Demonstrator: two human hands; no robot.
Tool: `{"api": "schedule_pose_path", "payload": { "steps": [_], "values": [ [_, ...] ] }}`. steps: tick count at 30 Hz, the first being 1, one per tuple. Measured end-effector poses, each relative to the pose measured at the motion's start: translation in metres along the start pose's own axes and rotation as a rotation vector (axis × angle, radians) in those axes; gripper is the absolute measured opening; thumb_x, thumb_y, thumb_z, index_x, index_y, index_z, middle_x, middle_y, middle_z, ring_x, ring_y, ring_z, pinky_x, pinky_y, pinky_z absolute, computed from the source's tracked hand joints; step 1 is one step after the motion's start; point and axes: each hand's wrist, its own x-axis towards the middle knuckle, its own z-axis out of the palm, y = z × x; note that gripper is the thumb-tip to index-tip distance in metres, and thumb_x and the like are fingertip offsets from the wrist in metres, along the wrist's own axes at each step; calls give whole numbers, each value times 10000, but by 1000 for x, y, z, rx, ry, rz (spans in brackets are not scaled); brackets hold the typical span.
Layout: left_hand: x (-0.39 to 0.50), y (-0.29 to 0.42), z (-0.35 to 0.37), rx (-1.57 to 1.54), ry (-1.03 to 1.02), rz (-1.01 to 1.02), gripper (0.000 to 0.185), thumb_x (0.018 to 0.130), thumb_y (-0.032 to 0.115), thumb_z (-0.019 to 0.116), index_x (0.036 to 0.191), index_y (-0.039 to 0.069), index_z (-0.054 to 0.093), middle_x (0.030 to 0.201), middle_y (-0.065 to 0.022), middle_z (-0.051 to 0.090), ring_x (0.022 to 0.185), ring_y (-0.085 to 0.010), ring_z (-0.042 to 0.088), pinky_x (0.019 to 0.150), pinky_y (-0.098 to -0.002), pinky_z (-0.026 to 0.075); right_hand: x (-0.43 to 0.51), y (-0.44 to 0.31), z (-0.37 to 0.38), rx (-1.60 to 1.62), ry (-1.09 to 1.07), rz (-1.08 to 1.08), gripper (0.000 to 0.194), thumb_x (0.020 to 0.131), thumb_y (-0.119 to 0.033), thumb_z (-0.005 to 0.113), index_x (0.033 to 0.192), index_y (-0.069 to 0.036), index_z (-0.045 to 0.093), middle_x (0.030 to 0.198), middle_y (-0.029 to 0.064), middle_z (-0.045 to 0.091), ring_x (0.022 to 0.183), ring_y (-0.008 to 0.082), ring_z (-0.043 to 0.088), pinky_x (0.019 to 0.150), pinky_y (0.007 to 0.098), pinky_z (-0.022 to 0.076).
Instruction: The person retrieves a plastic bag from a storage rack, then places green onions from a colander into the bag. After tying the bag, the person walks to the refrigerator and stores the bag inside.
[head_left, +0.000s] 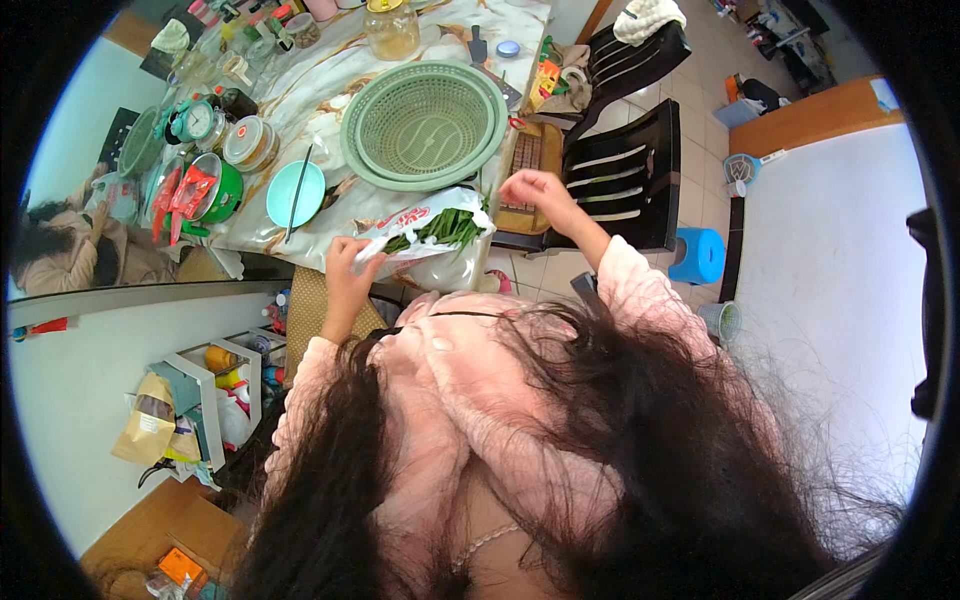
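A white plastic bag with red print lies at the table's near edge, its mouth spread around long green vegetables. My left hand pinches the bag's left rim between thumb and fingers. Just right of the bag, my right hand hangs near the table's corner with its fingers curled; whether it holds anything cannot be told. Beyond the bag sit nested green plastic baskets. A turquoise bowl with a dark thin stick across it stands to the left.
The marble-patterned table bears a green pot-like container with red packets, lidded food containers, a clock and a glass jar. Black chairs stand right of it, near a blue stool. A mirror borders the left side.
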Motion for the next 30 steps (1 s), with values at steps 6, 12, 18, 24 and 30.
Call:
{"api": "schedule_pose_path", "payload": {
  "steps": [6,12,18,24,30],
  "values": [
    [10,37,-16,10,102,-166,117,830,68,678,898,-10,624,859,-82,520,815,-221,519,736,-306,413,74,67,-47,-915,-2,-348,407,765,10,592,1169,-31,606,1275,164,527,1045,301,573,868,372,488],
    [10,49,-17,20,91,-213,69,848,33,649,895,-6,617,910,-82,554,878,-205,530,799,-293,414,114,111,-43,-1208,-14,-351,470,760,16,532,1208,-95,615,1344,122,504,1173,328,511,968,402,443],
    [12,44,-17,-33,76,-270,66,854,33,645,901,-5,618,930,-75,556,892,-191,532,820,-289,415,121,126,-48,-1292,-15,-388,294,756,-18,562,1029,-83,649,1073,70,594,999,304,552,845,380,490],
    [11,35,-25,-100,83,-294,99,840,36,657,927,7,621,976,-62,568,922,-167,527,824,-282,412,82,110,-50,-1000,172,-493,166,750,-32,627,913,-58,622,967,80,619,944,311,580,810,377,501],
    [11,12,-21,-227,115,-228,250,825,54,683,1062,43,605,1078,-42,560,969,-141,509,843,-259,394,-48,68,-26,-481,474,-290,92,803,13,654,893,-7,658,1022,96,680,888,185,648,777,274,518]
  ]
}}
